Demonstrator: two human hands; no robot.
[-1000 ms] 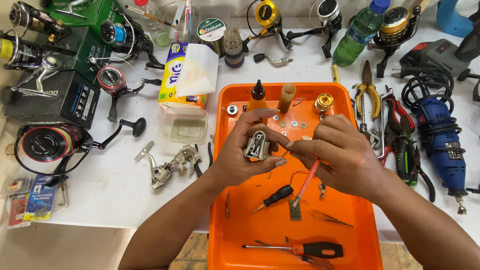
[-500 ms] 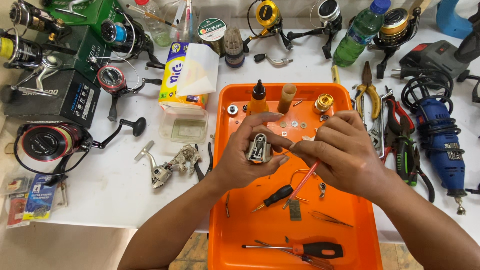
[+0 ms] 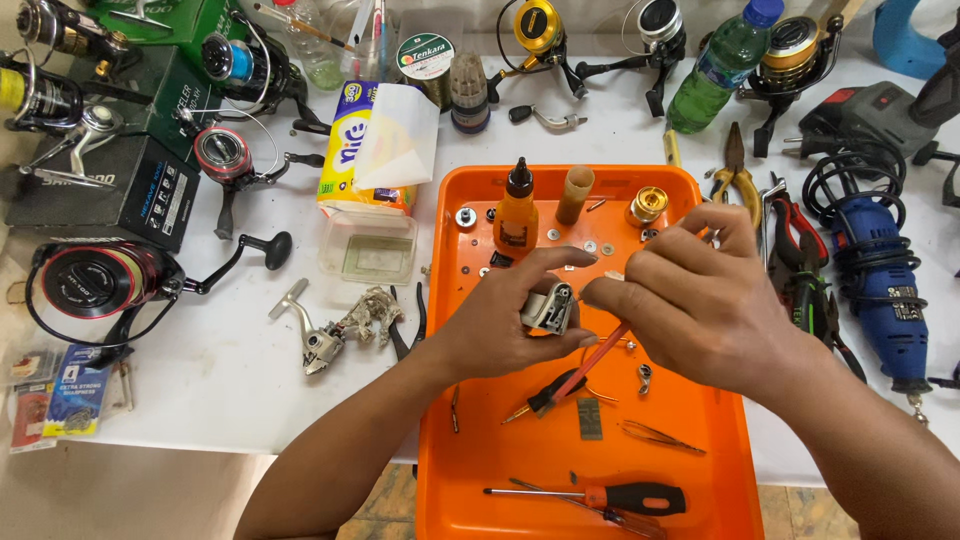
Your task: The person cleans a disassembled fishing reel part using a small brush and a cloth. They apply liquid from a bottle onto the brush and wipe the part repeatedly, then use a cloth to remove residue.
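Note:
Over an orange tray (image 3: 700, 480), my left hand (image 3: 495, 325) grips a small silver-grey reel part (image 3: 549, 306) between thumb and fingers. My right hand (image 3: 705, 300) is closed around a thin red-handled tool (image 3: 588, 365) whose shaft slants down to the left, and its fingertips touch the reel part. A small screwdriver with a black handle (image 3: 545, 393) lies in the tray just below my hands. Behind them in the tray stand an orange oil bottle (image 3: 516, 215), a tan cylinder (image 3: 575, 193) and a gold spool piece (image 3: 647, 205), with small washers and screws scattered around.
A red-and-black screwdriver (image 3: 625, 496) and tweezers (image 3: 660, 436) lie at the tray's near end. Several fishing reels (image 3: 95, 280) and boxes crowd the white table at left, with a tissue pack (image 3: 375, 150). Pliers (image 3: 735, 165), a blue rotary tool (image 3: 880, 290) and a green bottle (image 3: 720, 65) sit right.
My right hand has shifted slightly up and right, bringing its fingertips onto the reel part while the red tool's shaft tilts more steeply. My left hand has turned the part a little.

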